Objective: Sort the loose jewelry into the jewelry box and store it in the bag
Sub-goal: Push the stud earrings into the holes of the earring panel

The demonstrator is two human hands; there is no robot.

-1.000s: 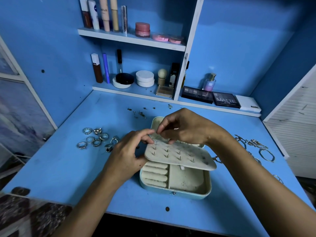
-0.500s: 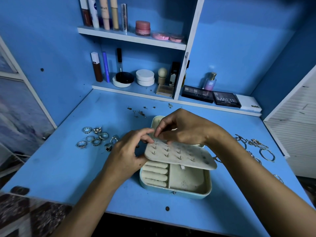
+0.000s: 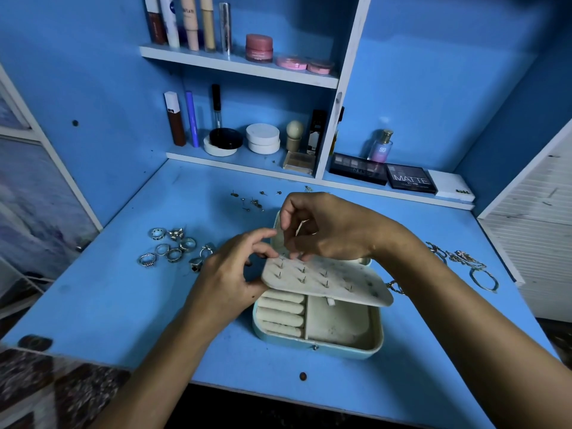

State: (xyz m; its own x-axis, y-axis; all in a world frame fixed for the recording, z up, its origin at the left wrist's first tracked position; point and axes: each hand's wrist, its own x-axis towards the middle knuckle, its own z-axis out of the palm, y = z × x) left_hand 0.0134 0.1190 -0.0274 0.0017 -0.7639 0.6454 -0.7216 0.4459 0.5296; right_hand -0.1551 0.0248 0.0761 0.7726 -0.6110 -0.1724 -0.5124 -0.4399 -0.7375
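An open pale-blue jewelry box (image 3: 318, 343) sits mid-desk, with ring rolls on its left and a bare compartment on its right. A cream earring panel (image 3: 334, 281) studded with several earring posts lies tilted over it. My left hand (image 3: 229, 274) grips the panel's left edge, thumb under, fingers on top. My right hand (image 3: 325, 230) hovers over the panel's far left corner with fingertips pinched together; what they pinch is too small to see. Several silver rings (image 3: 173, 247) lie to the left, loose earrings (image 3: 252, 201) behind, bracelets and chains (image 3: 464, 261) to the right.
The blue desk (image 3: 123, 305) is walled by blue sides. Shelves at the back carry cosmetics: tubes (image 3: 185, 20), jars (image 3: 263, 139), a perfume bottle (image 3: 380, 145) and eyeshadow palettes (image 3: 408, 178). A white louvred panel (image 3: 538, 227) stands at the right. No bag is in view.
My right hand's fingertips have lifted slightly above the panel's far left corner. The left hand and the box stay as they were.
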